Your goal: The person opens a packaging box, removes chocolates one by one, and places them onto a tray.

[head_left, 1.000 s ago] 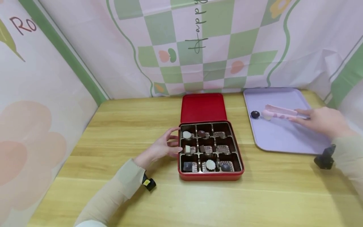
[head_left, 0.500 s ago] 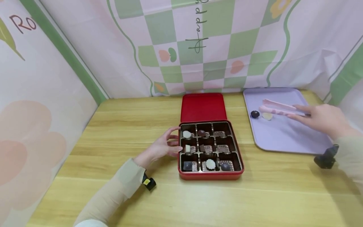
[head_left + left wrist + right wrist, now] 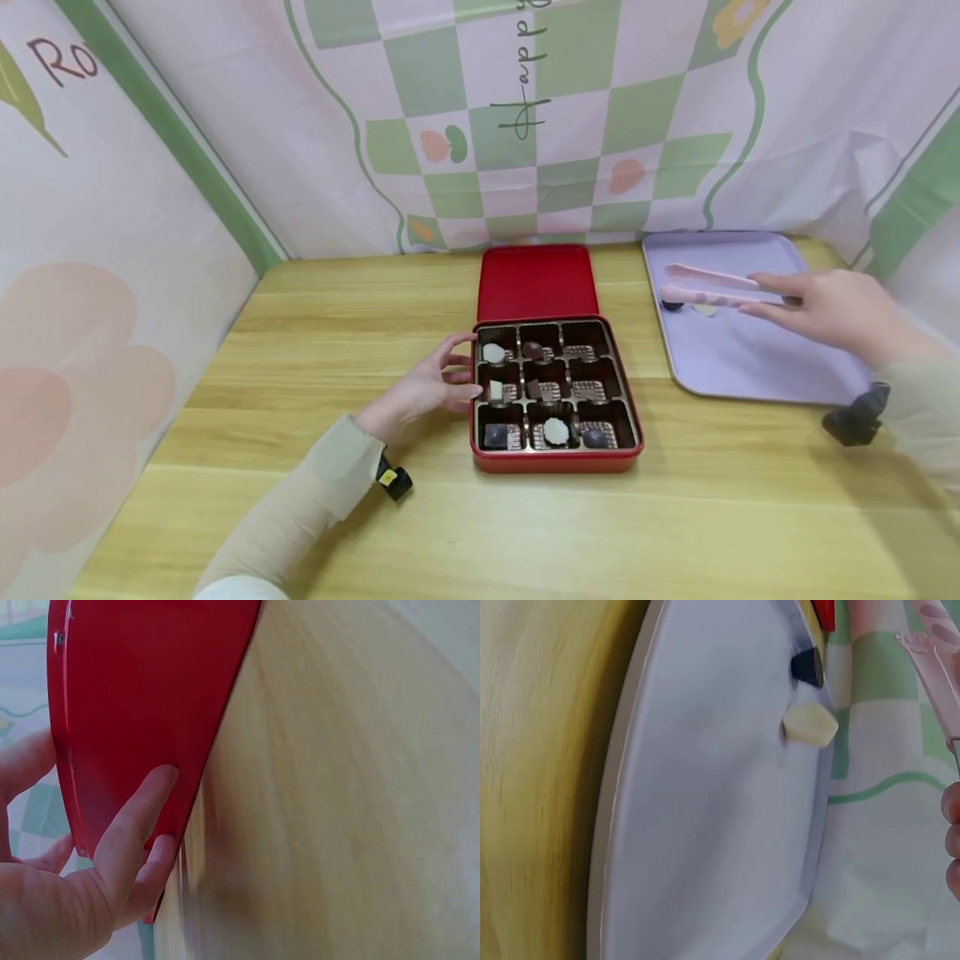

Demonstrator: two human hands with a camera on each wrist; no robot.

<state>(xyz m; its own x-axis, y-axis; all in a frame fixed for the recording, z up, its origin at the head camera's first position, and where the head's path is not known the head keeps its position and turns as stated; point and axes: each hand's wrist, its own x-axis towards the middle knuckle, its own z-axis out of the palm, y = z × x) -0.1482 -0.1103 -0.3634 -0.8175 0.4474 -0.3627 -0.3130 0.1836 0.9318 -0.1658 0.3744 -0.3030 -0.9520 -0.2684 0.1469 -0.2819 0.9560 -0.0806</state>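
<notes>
Relaxed, spread fingers of my left hand [image 3: 423, 387] touch the left side of a red tin [image 3: 555, 463]; the left wrist view shows the fingertips against its smooth wall [image 3: 142, 690]. Chocolates of several shapes sit in the tin's divided insert, among them a white fluted one [image 3: 557, 431] in the front middle compartment. My right hand [image 3: 843, 312] holds pink tongs [image 3: 705, 297] above a lilac tray [image 3: 757, 358], their tips apart with nothing between them. Under the tongs lie a dark chocolate [image 3: 808, 667], partly hidden in the head view, and a cream chocolate [image 3: 810, 726].
The tin's red lid [image 3: 536, 283] lies folded back behind it. Past the wooden table [image 3: 315, 333] hangs a checked, printed cloth [image 3: 495, 183], close to the tray's far edge. The back right compartment [image 3: 587, 340] of the insert shows no chocolate.
The tongs have let go of the cream chocolate, risen, and moved left over the dark one with their tips spread. My left hand stays at the tin.
</notes>
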